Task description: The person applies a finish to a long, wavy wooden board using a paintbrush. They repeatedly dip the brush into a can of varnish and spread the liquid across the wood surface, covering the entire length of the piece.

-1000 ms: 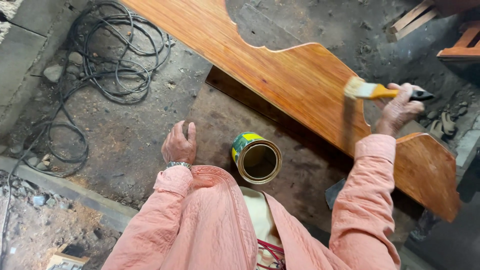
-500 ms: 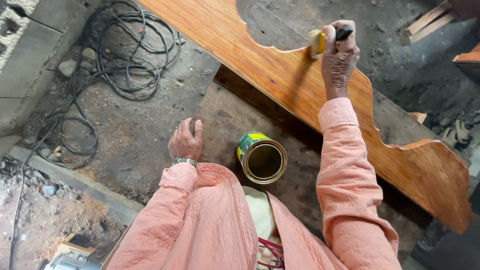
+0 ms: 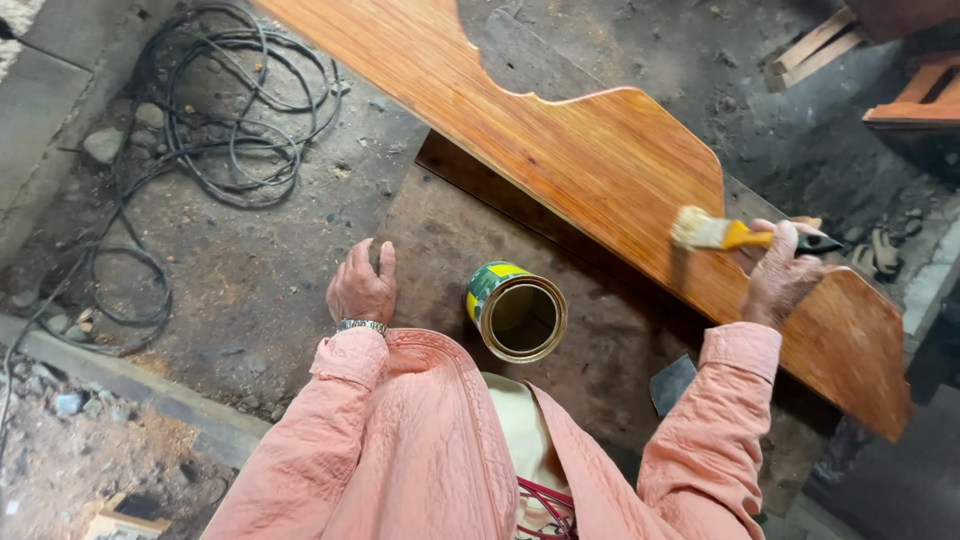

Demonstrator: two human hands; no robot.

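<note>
item: long glossy orange-brown wooden board with a scalloped edge (image 3: 600, 160), lying diagonally across a dark brown flat panel (image 3: 470, 240) on the dirt floor (image 3: 250, 280).

item: flat paintbrush with pale bristles and a yellow-and-black handle (image 3: 735, 235). your right hand (image 3: 780, 275) has its fingers closed around the handle; the bristles rest on the board near its curved right end.

item: open round tin with a green and yellow side (image 3: 517, 312), standing on the panel just beside the board's near edge, between your two hands.

item: your left hand (image 3: 362, 285), fingers loosely together, pressed flat on the panel's edge, holding nothing.

item: tangle of black cable (image 3: 220, 130), well apart at upper left.

handling note: draw the bristles along the grain in long even strokes, keep the brush lightly loaded, and mind your pink sleeve (image 3: 720, 420) above the wet surface.
</note>
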